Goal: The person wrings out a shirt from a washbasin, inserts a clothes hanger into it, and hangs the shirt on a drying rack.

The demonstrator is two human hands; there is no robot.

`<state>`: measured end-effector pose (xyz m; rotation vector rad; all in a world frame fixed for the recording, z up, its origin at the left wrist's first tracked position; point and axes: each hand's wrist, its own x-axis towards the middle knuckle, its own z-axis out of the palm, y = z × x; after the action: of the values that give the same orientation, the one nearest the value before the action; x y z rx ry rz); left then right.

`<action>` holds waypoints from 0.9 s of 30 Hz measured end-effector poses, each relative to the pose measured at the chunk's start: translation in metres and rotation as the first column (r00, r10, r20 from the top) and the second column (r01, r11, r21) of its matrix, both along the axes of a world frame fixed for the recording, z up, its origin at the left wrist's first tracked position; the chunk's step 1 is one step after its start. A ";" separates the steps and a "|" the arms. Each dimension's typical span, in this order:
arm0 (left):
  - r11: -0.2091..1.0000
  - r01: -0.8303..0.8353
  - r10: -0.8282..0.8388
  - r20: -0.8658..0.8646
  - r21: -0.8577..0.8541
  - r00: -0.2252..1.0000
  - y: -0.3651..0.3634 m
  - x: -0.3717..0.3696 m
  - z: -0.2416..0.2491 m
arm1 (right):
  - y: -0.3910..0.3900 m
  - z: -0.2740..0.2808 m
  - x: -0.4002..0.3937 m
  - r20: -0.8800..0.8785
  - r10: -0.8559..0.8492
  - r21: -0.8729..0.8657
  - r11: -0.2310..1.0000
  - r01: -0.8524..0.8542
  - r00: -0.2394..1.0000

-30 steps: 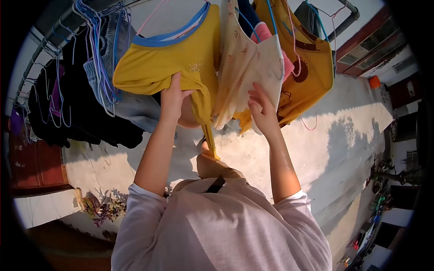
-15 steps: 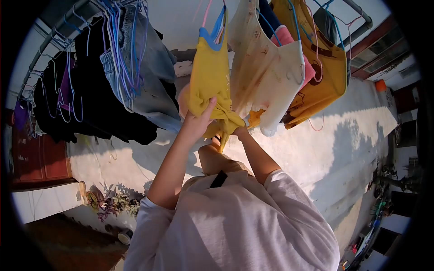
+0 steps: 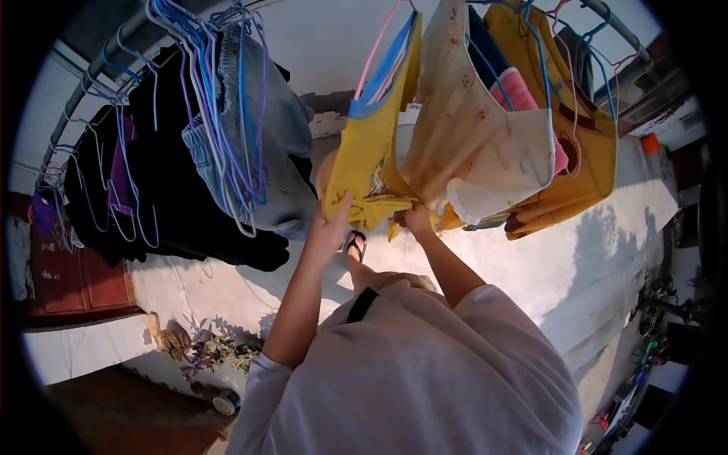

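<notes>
A yellow tank top (image 3: pixel 371 155) with blue trim hangs from a pink hanger (image 3: pixel 374 53) in front of me. Its lower part is bunched and twisted between my hands. My left hand (image 3: pixel 329 224) grips the left side of the bunched cloth, thumb on top. On the right side, my right hand (image 3: pixel 418 220) is closed on the same cloth, its fingers partly hidden. A cream top with small flowers (image 3: pixel 478 144) hangs just right of it, close to my right hand.
To the left, blue and purple hangers (image 3: pixel 220 114), faded jeans (image 3: pixel 277 152) and black clothes (image 3: pixel 182 182) hang from a grey rail (image 3: pixel 87 76). A mustard garment (image 3: pixel 591 159) hangs at the right. Potted plants (image 3: pixel 216 353) stand at the lower left on the pale ground (image 3: pixel 516 265).
My hands have moved apart, spreading the hem of the yellow tank top wider. A printed patch on it now shows. The view has shifted, and my sandalled foot has come into sight.
</notes>
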<state>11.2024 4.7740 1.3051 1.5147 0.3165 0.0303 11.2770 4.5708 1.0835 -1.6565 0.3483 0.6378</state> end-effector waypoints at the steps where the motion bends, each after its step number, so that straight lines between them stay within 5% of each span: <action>1: 1.000 0.016 -0.016 -0.025 0.009 1.000 0.001 0.002 0.003 | 0.005 -0.010 -0.004 0.017 -0.018 -0.029 0.999 0.018 1.000; 6: 0.976 0.150 -0.134 -0.109 0.155 0.985 0.009 0.011 0.001 | 0.037 -0.038 -0.021 0.046 -0.064 -0.110 0.992 0.068 0.997; 9: 0.981 0.190 -0.181 -0.157 0.039 0.971 0.008 0.010 -0.004 | 0.034 -0.020 -0.024 0.042 0.116 -0.142 0.984 -0.109 0.992; 15: 0.968 0.243 -0.240 -0.046 0.061 0.970 -0.003 -0.002 -0.038 | 0.016 -0.017 -0.035 -0.212 0.234 0.019 0.972 -0.235 0.949; 18: 0.934 0.182 -0.207 0.050 0.306 0.977 0.001 -0.007 -0.064 | -0.002 -0.009 -0.052 -0.269 0.236 0.043 0.971 -0.234 0.934; 21: 0.881 0.126 -0.093 -0.094 0.455 0.991 0.005 -0.016 -0.066 | -0.025 -0.006 -0.063 -0.276 0.225 0.060 0.974 -0.217 0.934; 24: 0.791 -0.043 0.005 0.063 0.611 0.998 0.010 -0.022 -0.082 | -0.047 0.006 -0.072 -0.289 0.241 0.045 0.970 -0.238 0.926; 27: 0.859 -0.106 0.099 0.041 0.500 0.994 0.007 -0.031 -0.094 | -0.066 0.006 -0.081 -0.269 0.235 0.046 0.972 -0.231 0.934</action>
<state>11.1716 4.7811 1.2107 2.0148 0.3984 0.2243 11.1957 4.5052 1.0890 -1.6114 0.3459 1.0509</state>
